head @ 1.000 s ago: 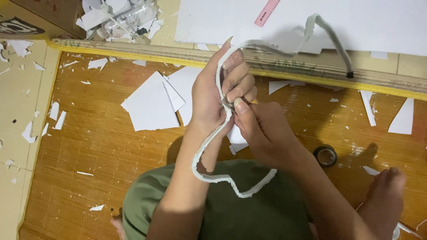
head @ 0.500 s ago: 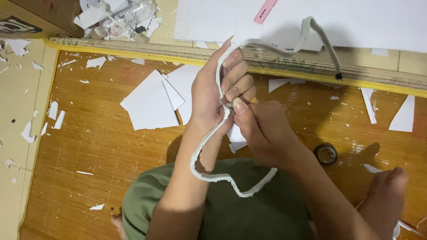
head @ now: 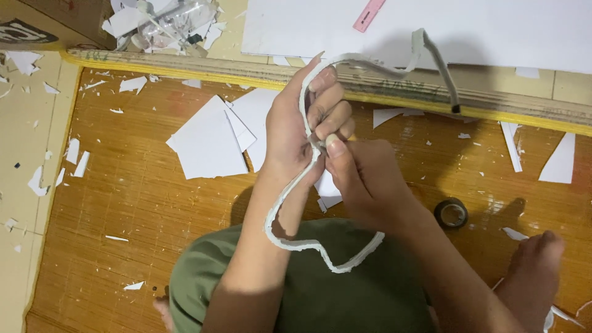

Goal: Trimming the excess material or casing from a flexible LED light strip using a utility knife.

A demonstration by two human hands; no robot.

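A long, thin strip of white foam board [head: 290, 234] curls through both hands. My left hand [head: 302, 123] grips it with the fingers curled round it, and from there one end arcs up and to the right over the wooden ledge. My right hand [head: 364, 179] pinches the same strip just below the left fingers, thumb pressed on it. The lower part of the strip loops down across my forearm and over my green-clad lap [head: 345, 290]. Both hands hang over the bamboo floor mat [head: 135, 234].
White board offcuts [head: 206, 142] lie on the mat to the left, with more scraps to the right. A roll of dark tape [head: 451, 213] sits at the right beside my bare foot [head: 530, 271]. A large white sheet [head: 493, 31] with a pink ruler [head: 369, 15] lies beyond the ledge.
The upper end of the strip has swung slightly. Both hands stay in the same place on the strip, with only small finger movements.
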